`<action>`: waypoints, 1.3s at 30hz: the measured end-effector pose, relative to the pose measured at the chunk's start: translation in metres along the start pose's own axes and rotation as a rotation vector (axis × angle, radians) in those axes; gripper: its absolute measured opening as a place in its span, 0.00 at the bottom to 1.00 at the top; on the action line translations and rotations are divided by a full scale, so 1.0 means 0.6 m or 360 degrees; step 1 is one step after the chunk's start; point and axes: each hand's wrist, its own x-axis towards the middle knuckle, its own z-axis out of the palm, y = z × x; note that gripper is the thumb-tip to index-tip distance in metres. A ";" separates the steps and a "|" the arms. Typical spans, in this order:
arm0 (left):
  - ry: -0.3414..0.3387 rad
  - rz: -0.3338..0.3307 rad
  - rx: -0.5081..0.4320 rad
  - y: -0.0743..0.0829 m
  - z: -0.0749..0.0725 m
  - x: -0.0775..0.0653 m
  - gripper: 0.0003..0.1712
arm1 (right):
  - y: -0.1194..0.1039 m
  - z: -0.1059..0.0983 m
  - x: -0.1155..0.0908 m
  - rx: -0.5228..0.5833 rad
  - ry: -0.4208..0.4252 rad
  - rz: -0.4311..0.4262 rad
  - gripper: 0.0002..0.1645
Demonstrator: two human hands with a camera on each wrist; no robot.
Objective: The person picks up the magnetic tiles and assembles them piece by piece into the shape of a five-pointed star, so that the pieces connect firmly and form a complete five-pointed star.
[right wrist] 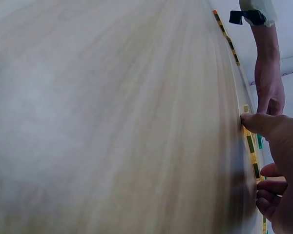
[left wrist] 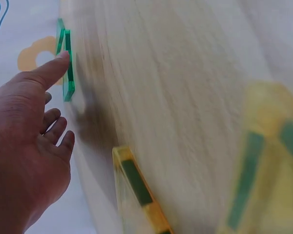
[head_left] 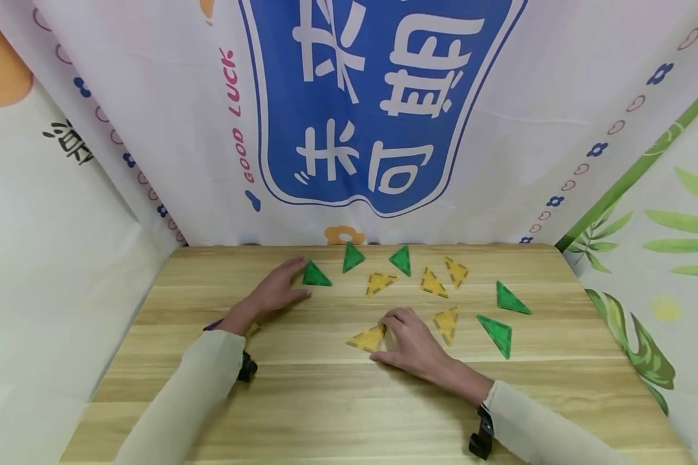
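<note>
Flat triangular magnetic tiles, translucent green and yellow, lie on the wooden table (head_left: 302, 400). My left hand (head_left: 276, 285) is at the left side of a green triangle tile (head_left: 316, 275), its fingers loosely extended. Whether a fingertip touches that tile is hard to tell. My right hand (head_left: 415, 345) holds the right end of a yellow triangle tile (head_left: 365, 339) near the table's middle, thumb at the near corner and fingers at the far one. In the right wrist view the thumb (right wrist: 256, 122) rests on that tile's edge. Another yellow tile (head_left: 253, 330) is partly hidden by the left wrist.
Two green tiles, one of them here (head_left: 401, 261), lie toward the back edge, with yellow tiles (head_left: 433, 282) in front. A yellow tile (head_left: 446, 324) lies right of the right hand. Two more green tiles (head_left: 497, 334) lie farther right. A printed cloth (head_left: 500, 161) hangs behind.
</note>
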 end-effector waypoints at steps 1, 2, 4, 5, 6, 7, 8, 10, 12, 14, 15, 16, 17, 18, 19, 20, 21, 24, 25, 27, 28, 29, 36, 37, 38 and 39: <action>-0.0005 -0.0009 0.0000 0.000 0.001 0.003 0.45 | 0.000 0.000 0.000 -0.0004 0.0001 0.0000 0.39; -0.0009 -0.0012 0.0000 -0.001 0.002 0.006 0.44 | -0.001 0.001 -0.001 -0.0004 0.0001 -0.0001 0.39; -0.0012 -0.0009 0.0000 -0.001 0.003 0.012 0.44 | -0.001 0.001 -0.001 -0.0002 0.0003 -0.0003 0.38; -0.0013 -0.0003 -0.0001 -0.001 0.004 0.015 0.43 | -0.001 0.001 -0.001 0.0002 0.0004 -0.0001 0.38; -0.0017 0.0000 -0.0005 -0.001 0.005 0.018 0.43 | 0.000 0.001 -0.002 0.0004 0.0005 0.0000 0.38; -0.0023 0.0005 -0.0006 -0.001 0.006 0.021 0.43 | 0.001 0.001 -0.002 0.0010 0.0008 0.0000 0.37; -0.0028 0.0013 -0.0001 -0.001 0.007 0.024 0.42 | 0.002 0.001 -0.003 0.0013 0.0008 0.0001 0.37; -0.0032 0.0020 -0.0002 -0.001 0.009 0.028 0.42 | 0.004 0.001 -0.003 0.0019 0.0007 -0.0003 0.37; -0.0025 0.0038 0.0002 -0.002 0.011 0.031 0.40 | 0.006 0.001 -0.002 0.0031 0.0001 -0.0012 0.36; -0.0015 0.0054 0.0004 -0.002 0.011 0.034 0.38 | 0.008 0.001 -0.001 0.0048 -0.0011 -0.0031 0.37; -0.0012 0.0061 0.0008 -0.003 0.012 0.036 0.38 | 0.009 0.001 -0.001 0.0062 -0.0014 -0.0043 0.37; -0.0011 0.0071 0.0012 -0.003 0.012 0.037 0.37 | 0.011 0.002 -0.001 0.0079 -0.0017 -0.0058 0.37; -0.0013 0.0074 0.0014 -0.004 0.012 0.038 0.37 | 0.012 0.002 0.000 0.0097 -0.0023 -0.0074 0.37; -0.0016 0.0076 0.0017 -0.006 0.012 0.039 0.36 | 0.014 0.002 0.000 0.0119 -0.0027 -0.0090 0.37; -0.0021 0.0077 0.0023 -0.006 0.011 0.039 0.36 | 0.016 0.003 0.000 0.0136 -0.0030 -0.0105 0.37; -0.0028 0.0081 0.0039 -0.007 0.011 0.039 0.36 | 0.017 0.003 0.000 0.0155 -0.0031 -0.0118 0.37; -0.0040 0.0078 0.0050 -0.007 0.011 0.038 0.36 | 0.019 0.003 0.001 0.0174 -0.0027 -0.0134 0.37; -0.0079 0.0082 0.0085 -0.008 0.009 0.034 0.36 | 0.025 0.005 0.001 0.0230 -0.0023 -0.0161 0.36; -0.0092 0.0087 0.0097 -0.007 0.009 0.032 0.36 | 0.027 0.005 0.001 0.0248 -0.0022 -0.0163 0.36; -0.0117 0.0092 0.0104 -0.009 0.008 0.029 0.37 | 0.030 0.006 0.001 0.0282 -0.0022 -0.0163 0.36; -0.0125 0.0102 0.0105 -0.010 0.009 0.027 0.37 | 0.032 0.006 0.001 0.0300 -0.0029 -0.0157 0.37; -0.0129 0.0113 0.0100 -0.012 0.009 0.024 0.37 | 0.033 0.006 0.001 0.0320 -0.0035 -0.0152 0.37; -0.0161 0.0225 0.0057 -0.012 0.006 -0.001 0.38 | 0.042 0.002 0.013 0.0341 -0.0089 -0.0153 0.37; -0.0168 0.0245 0.0055 -0.010 0.005 -0.004 0.38 | 0.044 0.001 0.016 0.0340 -0.0094 -0.0155 0.37; -0.0175 0.0265 0.0056 -0.007 0.003 -0.008 0.38 | 0.046 0.000 0.019 0.0344 -0.0098 -0.0158 0.37; -0.0185 0.0285 0.0055 -0.003 0.002 -0.011 0.38 | 0.048 -0.001 0.022 0.0347 -0.0103 -0.0163 0.37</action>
